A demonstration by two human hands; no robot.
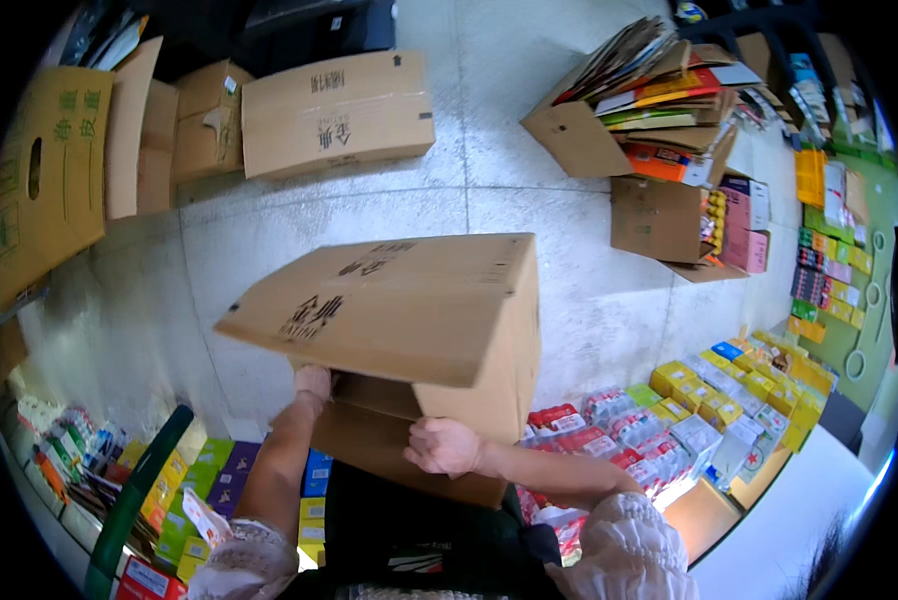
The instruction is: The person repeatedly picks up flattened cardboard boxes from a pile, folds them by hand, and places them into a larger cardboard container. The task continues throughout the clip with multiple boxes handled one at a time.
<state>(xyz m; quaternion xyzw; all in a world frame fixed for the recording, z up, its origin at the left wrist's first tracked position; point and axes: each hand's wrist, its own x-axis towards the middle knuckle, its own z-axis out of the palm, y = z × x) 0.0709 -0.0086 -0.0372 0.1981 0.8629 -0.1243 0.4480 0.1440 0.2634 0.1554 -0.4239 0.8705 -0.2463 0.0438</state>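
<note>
Right hand [444,446] is curled shut on a lower flap of the box [409,330], at its open mouth; the left hand [313,382] presses up under the box's near edge, fingers hidden, so its grip cannot be told. Lifted and tilted, the box hangs just above both hands, over the floor [169,290]. Judging from this, the flap could bend or tear and let the box swing down onto the packets [609,430] just right of the right hand.
</note>
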